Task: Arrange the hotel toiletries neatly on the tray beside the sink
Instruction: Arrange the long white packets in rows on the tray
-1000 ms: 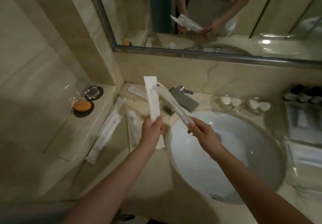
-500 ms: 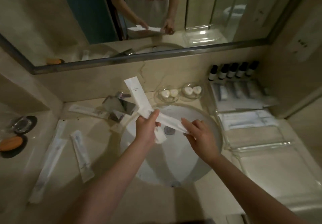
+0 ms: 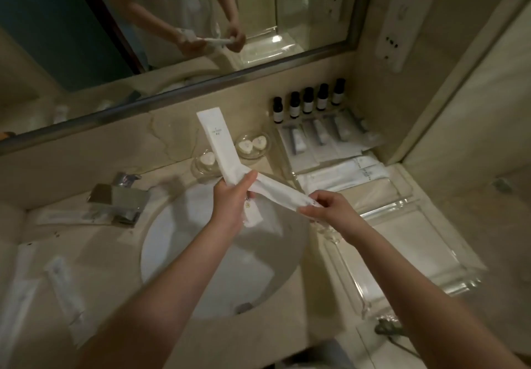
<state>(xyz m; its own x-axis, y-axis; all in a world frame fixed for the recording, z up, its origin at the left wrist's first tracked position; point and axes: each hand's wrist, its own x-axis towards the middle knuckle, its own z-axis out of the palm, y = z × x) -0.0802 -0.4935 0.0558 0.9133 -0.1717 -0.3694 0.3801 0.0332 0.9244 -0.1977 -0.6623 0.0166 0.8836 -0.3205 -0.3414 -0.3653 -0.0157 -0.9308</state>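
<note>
Above the white oval sink, the left hand is gripping a long white paper sachet; the right hand is pinching a second slim white packet, probably due next on the clear acrylic tray.

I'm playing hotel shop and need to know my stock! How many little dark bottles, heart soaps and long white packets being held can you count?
Dark bottles, in a row by the wall: 5
Heart soaps, in glass dishes: 3
Long white packets in the hands: 2, one in the left hand, one in the right hand
Total: 10
</note>
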